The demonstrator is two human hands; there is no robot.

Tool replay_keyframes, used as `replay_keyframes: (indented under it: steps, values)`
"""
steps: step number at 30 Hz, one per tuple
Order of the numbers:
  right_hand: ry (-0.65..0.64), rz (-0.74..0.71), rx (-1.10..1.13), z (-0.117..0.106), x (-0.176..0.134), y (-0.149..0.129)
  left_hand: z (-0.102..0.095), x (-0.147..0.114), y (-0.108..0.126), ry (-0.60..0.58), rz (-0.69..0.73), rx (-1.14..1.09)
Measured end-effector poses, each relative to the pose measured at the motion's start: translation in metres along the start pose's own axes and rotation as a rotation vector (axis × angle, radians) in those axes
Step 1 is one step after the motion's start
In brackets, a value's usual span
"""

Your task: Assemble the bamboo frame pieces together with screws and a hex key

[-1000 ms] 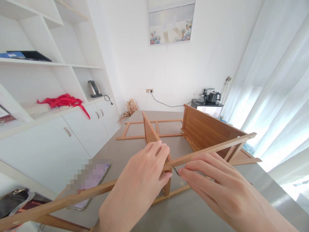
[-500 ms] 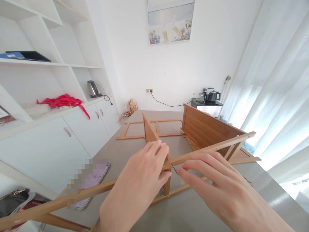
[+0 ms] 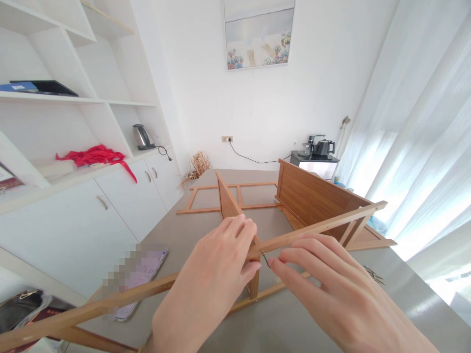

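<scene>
My left hand (image 3: 211, 274) is closed around a wooden frame (image 3: 143, 290) where a wooden shelf board (image 3: 228, 196) meets its long rail. Between the thumb and index finger of my right hand (image 3: 333, 287) is a thin metal screw (image 3: 265, 259), pinched at its near end. Its far end meets the side of the rail just right of my left thumb. The frame stands on edge across the table, with a lower rail running beneath the joint. My fingers hide part of the joint.
Several loose screws (image 3: 374, 275) lie on the grey table (image 3: 401, 289) at right. A phone (image 3: 145, 274) lies at left. Behind stands a larger wooden panel (image 3: 320, 196); a second flat frame (image 3: 206, 211) is further back. White cabinets line the left; a curtain hangs at right.
My right hand has shifted slightly, its fingers a little lower around the screw. The loose screws at right now show more clearly. My left hand keeps its hold on the frame.
</scene>
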State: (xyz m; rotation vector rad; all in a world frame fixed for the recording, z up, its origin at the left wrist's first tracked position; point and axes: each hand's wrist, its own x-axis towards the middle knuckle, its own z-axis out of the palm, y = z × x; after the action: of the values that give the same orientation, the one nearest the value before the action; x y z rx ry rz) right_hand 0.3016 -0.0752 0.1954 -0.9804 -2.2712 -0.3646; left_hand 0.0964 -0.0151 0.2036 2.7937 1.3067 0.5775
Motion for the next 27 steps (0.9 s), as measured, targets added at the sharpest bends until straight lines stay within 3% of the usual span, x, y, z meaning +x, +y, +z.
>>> replay_keyframes:
  steps: [9, 27]
  values:
    - [-0.067, 0.046, 0.060, 0.0039, -0.0044, 0.0065, -0.0020, -0.0011, -0.0014, -0.005, -0.003, -0.008]
    - [-0.035, 0.036, 0.086, -0.0001, -0.0010, 0.0077, -0.0019, 0.0006, -0.0004, -0.013, -0.008, 0.003]
